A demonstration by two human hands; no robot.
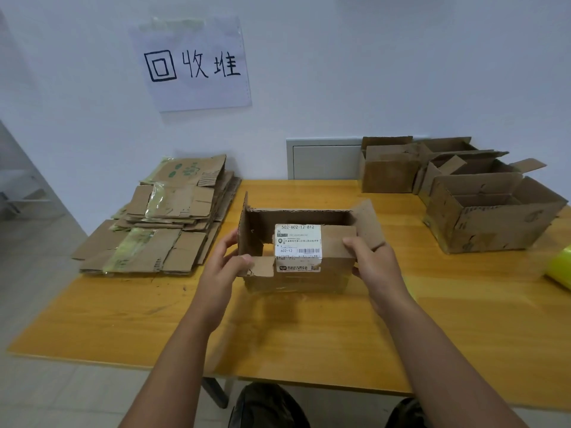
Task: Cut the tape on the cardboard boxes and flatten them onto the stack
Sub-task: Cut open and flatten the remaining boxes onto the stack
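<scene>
A small cardboard box [296,279] with a white shipping label stands at the middle of the yellow wooden table [309,341], its top flaps open. My left hand [227,262] grips the box's left wall and a small flap, thumb in front. My right hand [372,261] pinches the right front flap, thumb on top. A stack of flattened cardboard [163,217] with yellowish tape lies at the table's far left. No cutting tool shows.
Several open cardboard boxes [482,208] crowd the back right of the table. A yellow roll [560,267] pokes in at the right edge. A handwritten paper sign [194,63] hangs on the white wall. The table's front edge is close to my body.
</scene>
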